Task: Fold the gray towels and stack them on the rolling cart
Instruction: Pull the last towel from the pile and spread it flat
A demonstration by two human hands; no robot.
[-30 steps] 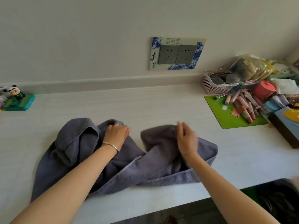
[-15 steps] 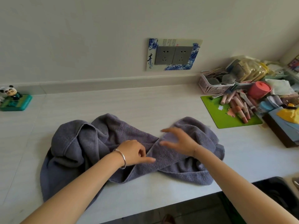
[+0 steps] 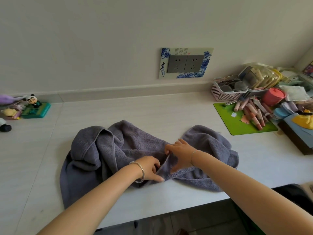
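A crumpled gray towel lies spread across the white countertop, bunched at the left and at the right. My left hand pinches a raised edge of the towel near its front middle. My right hand sits just right of that, fingers curled into the same fold of cloth. Both wrists wear thin silver bangles. No rolling cart is in view.
A green mat with pink tubes, a pink basket, a red cup and piled clutter crowd the right end. A panda toy on a teal base stands at far left. Wall sockets sit behind. The counter's front edge runs just below the towel.
Both hands have come together at the towel's front middle and taken hold of a fold. The towel's right part has spread farther right.
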